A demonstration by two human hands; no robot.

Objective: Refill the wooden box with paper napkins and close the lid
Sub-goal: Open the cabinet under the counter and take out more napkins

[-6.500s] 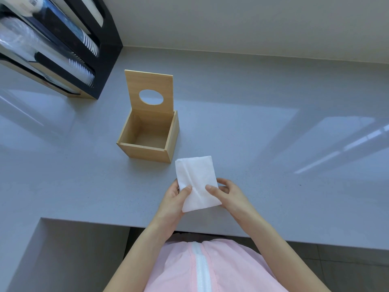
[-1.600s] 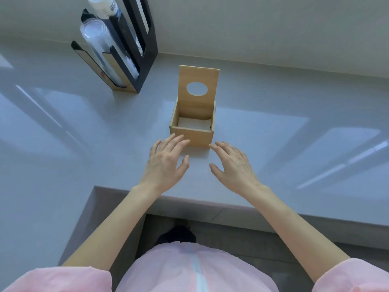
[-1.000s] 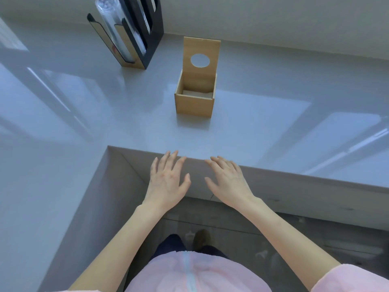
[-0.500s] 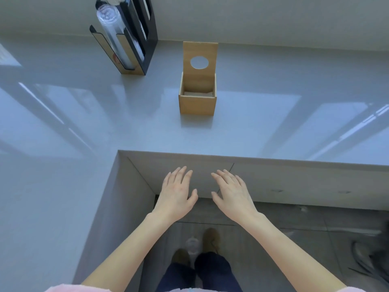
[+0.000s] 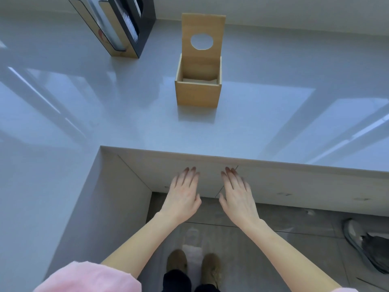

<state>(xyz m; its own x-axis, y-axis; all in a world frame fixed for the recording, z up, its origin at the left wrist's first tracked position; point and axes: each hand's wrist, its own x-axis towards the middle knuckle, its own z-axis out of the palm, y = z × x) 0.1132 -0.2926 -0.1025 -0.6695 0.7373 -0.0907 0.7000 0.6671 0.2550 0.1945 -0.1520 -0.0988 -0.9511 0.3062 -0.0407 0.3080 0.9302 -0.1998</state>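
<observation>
- The wooden box [image 5: 197,92] stands upright on the grey tabletop [image 5: 263,114], set back from the tabletop's near edge.
- The lid [image 5: 203,37] of the wooden box is raised, standing upright from the box's rear wall; a round hole shows in the lid.
- Inside the wooden box, paper napkins [image 5: 200,80] lie low in the compartment; only a pale strip of them is visible above the front wall.
- A black holder [image 5: 134,24] stands on the tabletop, behind the wooden box and to its left; clear sleeves sit in its slots, contents unclear.
- My left hand [image 5: 183,197] is released, fingers extended, palm down, holding nothing. It is below the tabletop's near edge, well apart from the wooden box.
- My right hand [image 5: 237,197] is likewise released and empty, just beside my left hand, also well apart from the wooden box.
</observation>
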